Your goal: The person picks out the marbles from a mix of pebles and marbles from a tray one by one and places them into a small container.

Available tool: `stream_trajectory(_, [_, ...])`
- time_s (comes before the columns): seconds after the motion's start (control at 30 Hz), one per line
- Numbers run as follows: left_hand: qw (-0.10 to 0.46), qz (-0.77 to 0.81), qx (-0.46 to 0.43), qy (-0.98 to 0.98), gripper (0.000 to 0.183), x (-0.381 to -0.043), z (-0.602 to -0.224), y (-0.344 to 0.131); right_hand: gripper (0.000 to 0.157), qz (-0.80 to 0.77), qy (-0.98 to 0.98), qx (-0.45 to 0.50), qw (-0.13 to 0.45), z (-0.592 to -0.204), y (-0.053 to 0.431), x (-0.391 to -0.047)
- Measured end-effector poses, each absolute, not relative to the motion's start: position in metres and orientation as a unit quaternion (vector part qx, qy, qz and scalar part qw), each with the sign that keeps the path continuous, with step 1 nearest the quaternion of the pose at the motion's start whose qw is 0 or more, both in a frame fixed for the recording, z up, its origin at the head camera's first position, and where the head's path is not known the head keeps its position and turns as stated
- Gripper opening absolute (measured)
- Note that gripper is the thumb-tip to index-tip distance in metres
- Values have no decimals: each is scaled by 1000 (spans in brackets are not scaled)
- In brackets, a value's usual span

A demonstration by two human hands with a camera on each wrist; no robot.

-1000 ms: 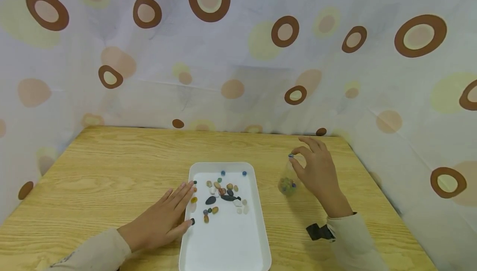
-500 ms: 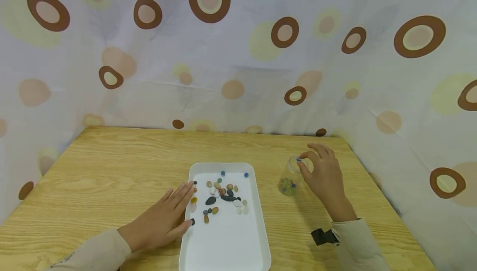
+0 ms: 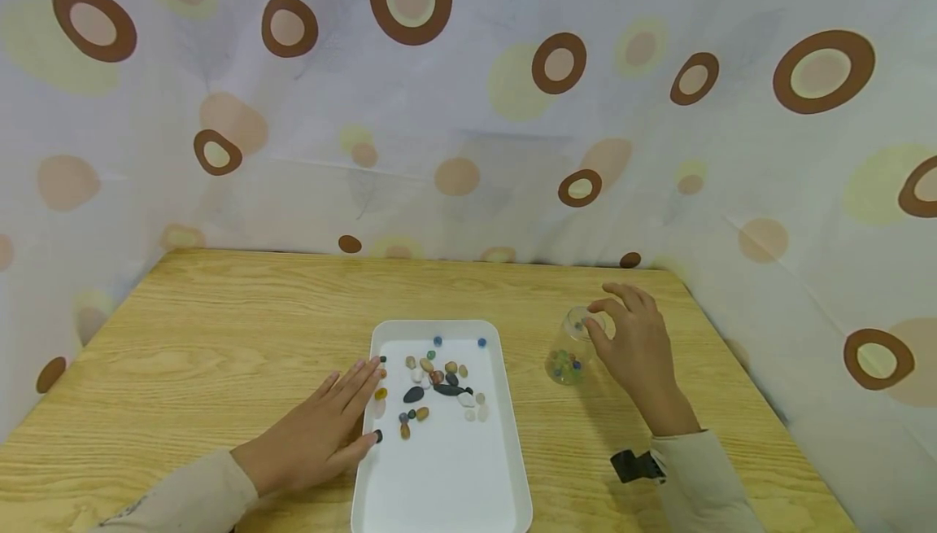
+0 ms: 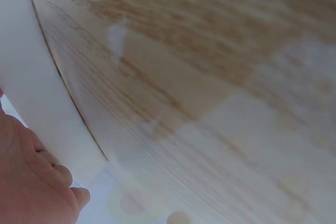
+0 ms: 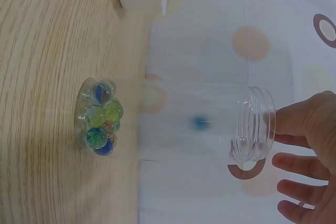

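My right hand (image 3: 629, 346) is at the mouth of a clear plastic jar (image 3: 570, 339), thumb and forefinger parted with nothing between them. In the right wrist view a blurred blue marble (image 5: 200, 123) is in mid-air inside the jar, below the rim. Several coloured glass marbles (image 5: 102, 119) lie on the jar's bottom. My left hand (image 3: 315, 435) rests with fingers extended on the left rim of a white tray (image 3: 446, 484). The left wrist view catches part of that hand (image 4: 37, 182) against the tray's outer side.
Scattered over the tray's far half are several small pebbles (image 3: 414, 394) and two blue marbles (image 3: 437, 341) near its far edge. The wooden table (image 3: 241, 313) ends at a patterned curtain (image 3: 468, 110) behind and at both sides.
My right hand moved slightly right and down, then its fingertips let go of the blue marble, which dropped into the jar. My left hand stayed in place.
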State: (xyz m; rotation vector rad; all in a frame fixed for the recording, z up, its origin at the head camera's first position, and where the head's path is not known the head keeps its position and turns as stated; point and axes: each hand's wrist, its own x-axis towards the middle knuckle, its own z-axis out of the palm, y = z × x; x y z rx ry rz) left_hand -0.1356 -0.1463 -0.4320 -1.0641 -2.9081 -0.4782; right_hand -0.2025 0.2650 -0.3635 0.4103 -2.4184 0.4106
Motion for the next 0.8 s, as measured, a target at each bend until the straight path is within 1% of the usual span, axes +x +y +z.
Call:
stream_trajectory(0.1, [5, -155, -341, -927, 71, -135, -432, -147, 13, 154, -921, 156, 322, -364, 265, -202])
stream_trajectory(0.33, [28, -150, -351, -924, 69, -134, -431, -147, 13, 156, -915, 168, 333, -366, 265, -203])
stream_trajectory(0.6, [33, -149, -354, -923, 68, -134, -431, -148, 13, 153, -917, 168, 328, -364, 265, -203])
stream_trajectory(0.8, [20, -150, -349, -925, 70, -135, -431, -147, 12, 145, -920, 167, 324, -361, 263, -203])
